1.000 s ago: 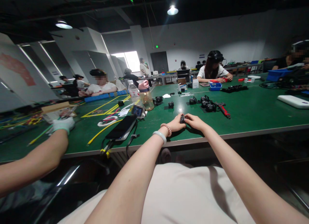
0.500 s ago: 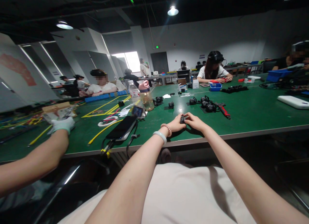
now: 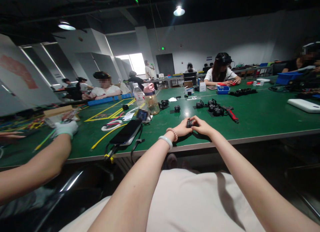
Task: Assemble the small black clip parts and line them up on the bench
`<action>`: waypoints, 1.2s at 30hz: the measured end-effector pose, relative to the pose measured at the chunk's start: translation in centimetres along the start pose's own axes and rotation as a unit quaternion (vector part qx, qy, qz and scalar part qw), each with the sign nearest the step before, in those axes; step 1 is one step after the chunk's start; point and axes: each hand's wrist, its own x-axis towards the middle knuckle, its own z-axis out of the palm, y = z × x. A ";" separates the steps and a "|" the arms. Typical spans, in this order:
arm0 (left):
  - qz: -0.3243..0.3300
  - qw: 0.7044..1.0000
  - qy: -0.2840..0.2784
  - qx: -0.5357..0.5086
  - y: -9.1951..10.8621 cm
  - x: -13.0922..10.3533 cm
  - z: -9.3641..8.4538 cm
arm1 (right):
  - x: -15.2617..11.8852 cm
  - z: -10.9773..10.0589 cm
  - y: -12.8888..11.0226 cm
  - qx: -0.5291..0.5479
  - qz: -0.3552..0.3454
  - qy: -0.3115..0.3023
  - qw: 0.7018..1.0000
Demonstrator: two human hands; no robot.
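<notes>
Your left hand (image 3: 183,128) and right hand (image 3: 201,126) meet near the front edge of the green surface (image 3: 265,123), both pinching a small black part (image 3: 189,123) between their fingers; its details are too small to tell. Beyond it and to the right, black units (image 3: 215,109) sit in a cluster, with a red-handled tool (image 3: 233,115) just beside them. A phone (image 3: 126,132) lies left of your hands, and a bottle (image 3: 152,104) stands behind it.
</notes>
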 end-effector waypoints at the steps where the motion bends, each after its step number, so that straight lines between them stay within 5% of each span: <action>1: 0.001 1.000 0.000 0.001 0.0 0.0 0.0 | 0.0 0.0 0.0 0.001 0.001 0.000 1.000; 36: -0.010 1.000 0.000 0.014 0.1 0.1 0.0 | 0.4 0.3 0.9 -0.001 0.018 -0.006 1.000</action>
